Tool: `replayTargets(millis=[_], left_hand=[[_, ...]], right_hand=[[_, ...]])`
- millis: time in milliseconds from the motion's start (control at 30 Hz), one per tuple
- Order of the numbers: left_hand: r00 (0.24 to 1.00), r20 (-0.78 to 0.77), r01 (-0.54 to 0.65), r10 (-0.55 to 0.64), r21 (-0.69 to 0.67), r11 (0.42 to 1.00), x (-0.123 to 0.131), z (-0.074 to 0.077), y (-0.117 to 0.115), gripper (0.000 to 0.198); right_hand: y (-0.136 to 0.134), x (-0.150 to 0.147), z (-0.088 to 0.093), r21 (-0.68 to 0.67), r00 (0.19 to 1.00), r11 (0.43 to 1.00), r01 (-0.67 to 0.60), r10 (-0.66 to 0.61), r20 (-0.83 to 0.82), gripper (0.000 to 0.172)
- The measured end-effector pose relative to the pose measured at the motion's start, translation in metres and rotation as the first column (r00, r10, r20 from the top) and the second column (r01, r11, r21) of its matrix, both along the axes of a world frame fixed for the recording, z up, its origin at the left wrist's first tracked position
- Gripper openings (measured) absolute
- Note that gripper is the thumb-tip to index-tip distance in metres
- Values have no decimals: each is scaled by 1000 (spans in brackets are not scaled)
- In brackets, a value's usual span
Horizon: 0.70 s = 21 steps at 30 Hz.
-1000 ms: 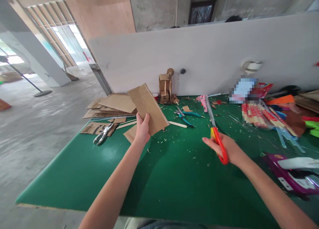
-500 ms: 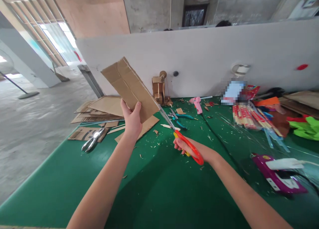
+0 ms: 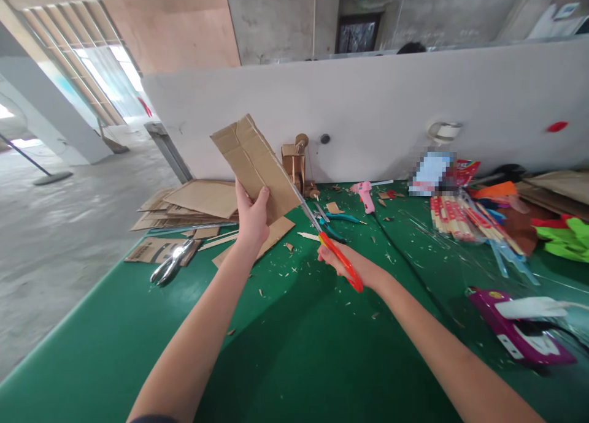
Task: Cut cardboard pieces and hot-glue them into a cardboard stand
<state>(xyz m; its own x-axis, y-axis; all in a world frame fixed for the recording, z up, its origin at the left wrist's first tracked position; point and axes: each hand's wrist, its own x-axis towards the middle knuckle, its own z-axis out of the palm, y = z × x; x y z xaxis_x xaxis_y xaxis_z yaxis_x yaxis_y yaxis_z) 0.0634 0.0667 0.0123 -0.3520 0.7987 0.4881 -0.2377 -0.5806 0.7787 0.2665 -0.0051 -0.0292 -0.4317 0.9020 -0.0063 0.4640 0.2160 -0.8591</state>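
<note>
My left hand is closed on a folded piece of brown cardboard, thumb on the near face, holding it tilted above the table. In my right hand is a pair of scissors with red and yellow handles. Their metal blades point up and left and meet the lower right corner of the cardboard along its right edge. How deep the blades sit in the cardboard is hard to make out. Below the cardboard lies another flat cardboard piece.
Stacked cardboard sheets and silver pliers lie to the left. Behind are a small cardboard model, teal-handled pliers and a pink glue gun. A purple power strip sits at the right. Scraps litter the green table.
The cardboard and my left hand have moved right and slightly down. My right hand has shifted a little left, and the scissor handles have come closer together.
</note>
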Motion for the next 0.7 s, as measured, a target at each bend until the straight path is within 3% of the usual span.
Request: replayTargets(millis=[267, 467, 700], left_hand=[[999, 34, 1, -2, 35, 999, 14, 3, -11, 71], [999, 43, -5, 4, 36, 999, 20, 0, -15, 70], [996, 86, 32, -34, 24, 999, 22, -11, -10, 71]], right_hand=[[-1, 2, -21, 85, 989, 987, 140, -136, -51, 51], [-2, 15, -17, 235, 991, 970, 62, -88, 102, 44], [-1, 20, -14, 255, 961, 965, 62, -127, 246, 38]])
